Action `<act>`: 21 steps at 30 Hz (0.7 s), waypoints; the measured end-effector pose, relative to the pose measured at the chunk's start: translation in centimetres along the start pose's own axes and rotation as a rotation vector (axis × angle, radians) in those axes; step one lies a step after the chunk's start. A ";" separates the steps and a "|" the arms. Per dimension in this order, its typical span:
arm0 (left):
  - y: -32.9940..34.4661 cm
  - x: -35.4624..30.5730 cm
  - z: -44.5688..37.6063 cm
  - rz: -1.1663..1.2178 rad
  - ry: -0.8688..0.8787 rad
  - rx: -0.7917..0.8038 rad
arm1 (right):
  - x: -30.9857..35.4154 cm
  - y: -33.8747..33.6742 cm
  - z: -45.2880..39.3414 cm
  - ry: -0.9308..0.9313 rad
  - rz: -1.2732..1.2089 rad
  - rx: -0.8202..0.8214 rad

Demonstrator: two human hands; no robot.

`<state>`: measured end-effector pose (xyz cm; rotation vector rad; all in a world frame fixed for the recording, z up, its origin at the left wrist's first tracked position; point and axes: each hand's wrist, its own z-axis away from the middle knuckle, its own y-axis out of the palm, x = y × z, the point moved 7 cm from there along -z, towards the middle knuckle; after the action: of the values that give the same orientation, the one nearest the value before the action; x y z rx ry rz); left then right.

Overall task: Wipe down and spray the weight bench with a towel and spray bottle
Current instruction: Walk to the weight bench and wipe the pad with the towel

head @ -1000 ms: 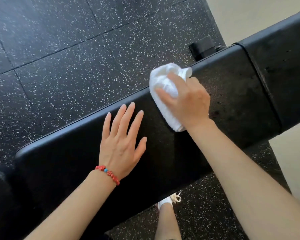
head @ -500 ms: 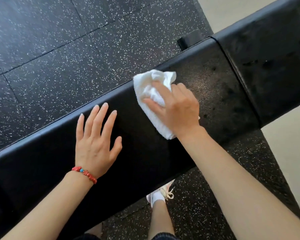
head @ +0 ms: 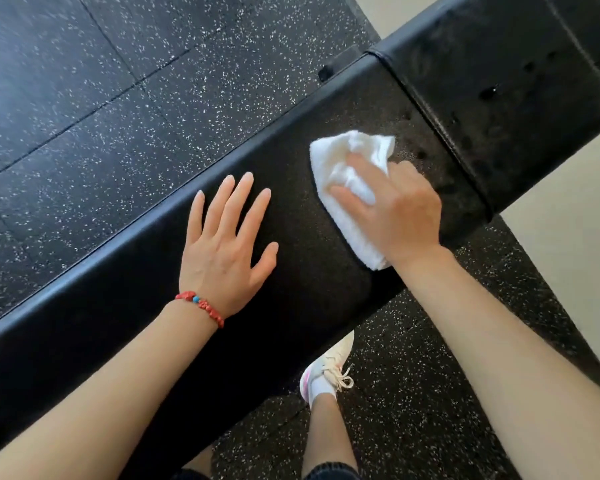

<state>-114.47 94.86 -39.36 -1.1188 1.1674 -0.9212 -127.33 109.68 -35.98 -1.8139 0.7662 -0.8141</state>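
The black padded weight bench runs diagonally from lower left to upper right, with a seam before its second pad. My right hand presses a crumpled white towel onto the long pad, close to the seam; droplets speckle the pad around it. My left hand, with a red bead bracelet on the wrist, lies flat on the pad to the towel's left, fingers spread, holding nothing. No spray bottle is in view.
Black rubber floor tiles with white flecks lie beyond and below the bench. My leg and a white sneaker stand on the near side. A pale floor strip shows at the right.
My right hand has slid the towel along the pad toward the seam and the near side. My left hand stays flat on the pad. The view has shifted.
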 end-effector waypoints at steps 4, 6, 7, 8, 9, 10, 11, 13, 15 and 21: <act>0.1 -0.2 0.0 0.005 0.001 0.007 | -6.6 -0.5 -0.5 0.405 0.037 0.012; -0.1 -0.3 0.1 0.005 -0.003 0.015 | -6.4 -0.5 1.0 0.513 0.020 0.022; -0.2 -0.3 0.1 0.010 -0.005 0.020 | -5.1 -0.6 2.1 0.531 -0.004 0.018; -0.3 -0.4 0.0 0.018 -0.003 0.022 | -3.4 -0.8 3.5 0.516 -0.026 -0.004; -0.5 -0.6 0.0 0.024 0.007 0.021 | -1.4 -1.0 4.9 0.472 -0.040 -0.026; -0.6 -0.9 0.0 0.027 0.025 0.015 | 0.5 -1.2 6.4 0.409 -0.043 -0.039; -0.7 -1.3 -0.1 0.032 0.044 0.009 | 2.1 -1.5 7.6 0.342 -0.035 -0.050; -0.9 -2.2 -0.2 0.051 0.067 0.007 | 3.3 -1.6 8.7 0.237 -0.015 -0.072; -0.8 -3.4 -0.7 0.064 0.097 0.013 | 2.5 -1.6 8.5 0.223 -0.004 -0.097; 0.4 -5.9 -3.0 0.042 0.172 0.054 | -6.9 -2.6 6.4 0.661 -0.064 -0.159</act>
<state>-118.50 100.07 -38.56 -0.9827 1.2929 -1.0263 -125.86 119.29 -36.85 -1.7145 1.2193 -1.4631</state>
